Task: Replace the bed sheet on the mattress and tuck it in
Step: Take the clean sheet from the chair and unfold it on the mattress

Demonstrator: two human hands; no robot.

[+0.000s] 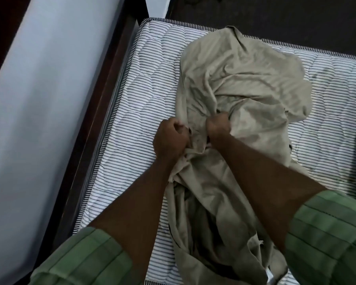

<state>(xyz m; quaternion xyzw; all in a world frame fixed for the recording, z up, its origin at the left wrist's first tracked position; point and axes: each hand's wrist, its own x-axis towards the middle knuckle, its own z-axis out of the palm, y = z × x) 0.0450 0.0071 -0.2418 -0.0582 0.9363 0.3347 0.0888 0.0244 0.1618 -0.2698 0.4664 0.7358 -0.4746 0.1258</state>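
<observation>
I logged the beige bed sheet (240, 83) lying bunched on the bare striped mattress (136, 99). Left hand (170, 136) and right hand (218, 127) were close together, each fisted on sheet fabric. The sheet's near end was possibly hanging over the mattress edge.

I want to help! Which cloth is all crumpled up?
The beige bed sheet, bunched in both fists; the striped mattress cover underneath lies flat.

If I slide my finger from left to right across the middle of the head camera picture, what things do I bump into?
Pale wall → dark bed frame → bare striped mattress → left hand → right hand, both gripping the crumpled beige sheet → striped mattress again.
</observation>
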